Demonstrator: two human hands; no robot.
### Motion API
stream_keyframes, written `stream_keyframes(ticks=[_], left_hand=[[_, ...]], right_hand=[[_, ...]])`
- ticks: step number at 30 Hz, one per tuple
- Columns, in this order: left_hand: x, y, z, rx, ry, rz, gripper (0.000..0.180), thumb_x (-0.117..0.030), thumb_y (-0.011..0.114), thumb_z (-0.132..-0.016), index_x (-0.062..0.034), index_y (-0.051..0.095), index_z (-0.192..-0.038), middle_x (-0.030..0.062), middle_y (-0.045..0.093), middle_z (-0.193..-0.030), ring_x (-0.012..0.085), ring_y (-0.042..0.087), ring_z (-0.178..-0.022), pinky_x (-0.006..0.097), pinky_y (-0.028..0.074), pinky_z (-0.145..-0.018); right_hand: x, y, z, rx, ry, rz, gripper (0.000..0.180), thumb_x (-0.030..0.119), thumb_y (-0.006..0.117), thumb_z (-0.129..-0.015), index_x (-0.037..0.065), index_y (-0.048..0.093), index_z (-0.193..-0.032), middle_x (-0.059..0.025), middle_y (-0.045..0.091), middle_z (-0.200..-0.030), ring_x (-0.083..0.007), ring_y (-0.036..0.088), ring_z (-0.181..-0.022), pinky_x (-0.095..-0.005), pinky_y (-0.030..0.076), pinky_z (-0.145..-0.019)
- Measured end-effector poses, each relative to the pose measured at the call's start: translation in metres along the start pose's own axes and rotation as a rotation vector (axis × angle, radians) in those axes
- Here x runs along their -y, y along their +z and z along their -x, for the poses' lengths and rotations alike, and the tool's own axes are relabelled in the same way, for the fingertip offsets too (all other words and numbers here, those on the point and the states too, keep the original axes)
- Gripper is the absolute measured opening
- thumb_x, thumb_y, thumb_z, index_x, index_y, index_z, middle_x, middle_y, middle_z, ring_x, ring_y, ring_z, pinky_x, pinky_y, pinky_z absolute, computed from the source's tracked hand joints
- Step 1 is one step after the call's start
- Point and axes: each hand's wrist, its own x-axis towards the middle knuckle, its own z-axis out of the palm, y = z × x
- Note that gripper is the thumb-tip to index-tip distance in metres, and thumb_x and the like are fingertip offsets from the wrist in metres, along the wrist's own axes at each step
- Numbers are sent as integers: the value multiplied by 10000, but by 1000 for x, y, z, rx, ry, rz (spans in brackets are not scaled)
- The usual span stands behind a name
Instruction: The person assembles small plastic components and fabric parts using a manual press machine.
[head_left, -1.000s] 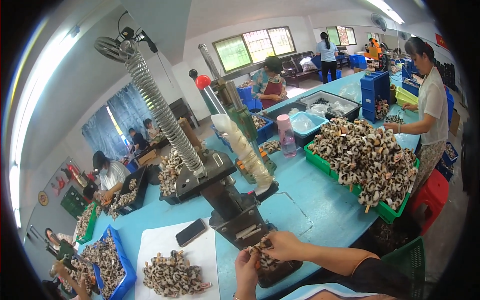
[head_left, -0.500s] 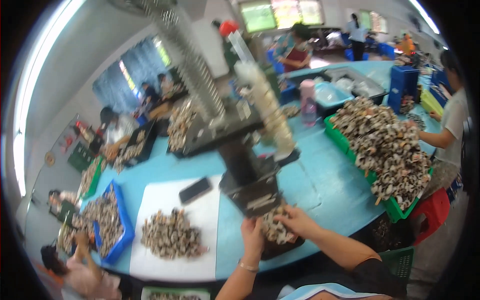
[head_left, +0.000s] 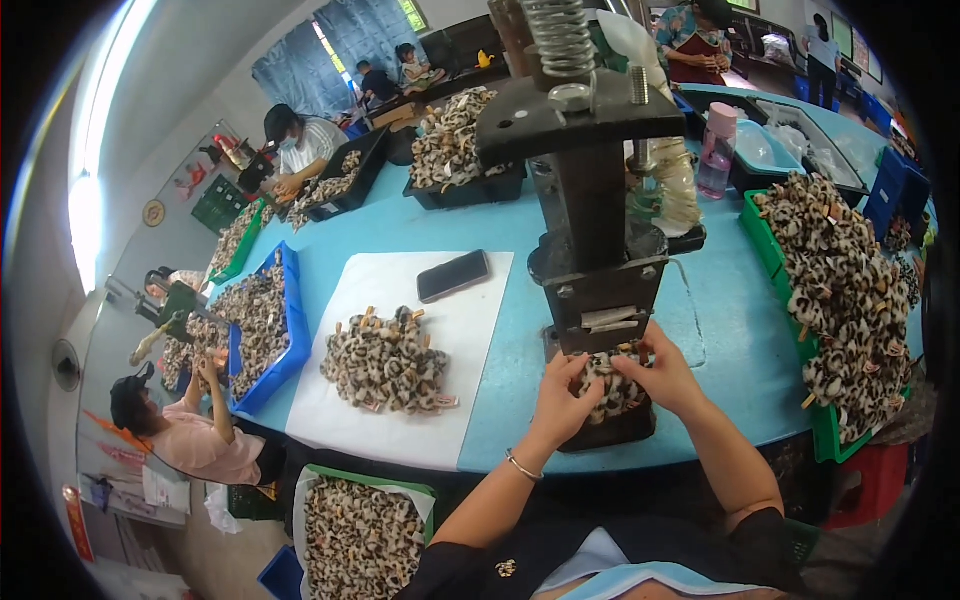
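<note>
Forearms [head_left: 492,492] are angled inward; a spotted plush piece [head_left: 618,400] is gripped — fingers curled — by left hand [head_left: 566,402] and right hand [head_left: 664,374].

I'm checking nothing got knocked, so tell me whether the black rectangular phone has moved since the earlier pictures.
No. Against the flat white paper sheet, the black rectangular phone keeps its place near the far right corner; the camera shifted.
</note>
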Motion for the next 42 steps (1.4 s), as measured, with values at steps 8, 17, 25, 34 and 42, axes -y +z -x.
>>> stream_keyframes(ticks=[8,17,25,34,42], left_hand=[[-8,-3,-4,32,29,-90,296,-96,630,-743,13,607,-1017,51,458,-823,140,462,-742,245,396,-669],[-8,0,-1,48,7,-80,443,-122,647,-750,63,573,-1145,119,547,-940,210,538,-854,281,446,-771],[-12,12,-5,12,18,-46,355,-80,644,-750,31,591,-1083,68,542,-905,157,531,-793,255,440,-726],[-2,4,-6,25,77,-42,434,-119,651,-749,66,570,-1134,113,516,-907,209,546,-779,289,462,-718],[-5,9,0,-255,327,-223,488,-164,683,-786,-3,492,-1204,111,563,-883,172,553,-738,293,459,-667]], right_hand=[[17,4,-30,328,199,-81,370,75,661,-825,40,502,-1158,-61,544,-1035,-129,532,-901,-265,466,-729],[186,-19,-70,-533,-858,122,401,223,517,-940,-13,451,-1257,-133,504,-1227,-213,481,-1140,-322,349,-975],[270,-50,-137,-229,-567,74,546,385,583,-879,23,494,-1278,-120,591,-1141,-158,570,-1008,-307,419,-907],[224,-11,-5,-240,-1161,-57,228,191,387,-955,62,533,-836,-33,475,-739,-116,438,-682,-262,383,-664],[197,-49,-99,-378,-476,-238,419,331,456,-976,31,520,-1261,-98,562,-1245,-179,534,-1068,-275,387,-930]])
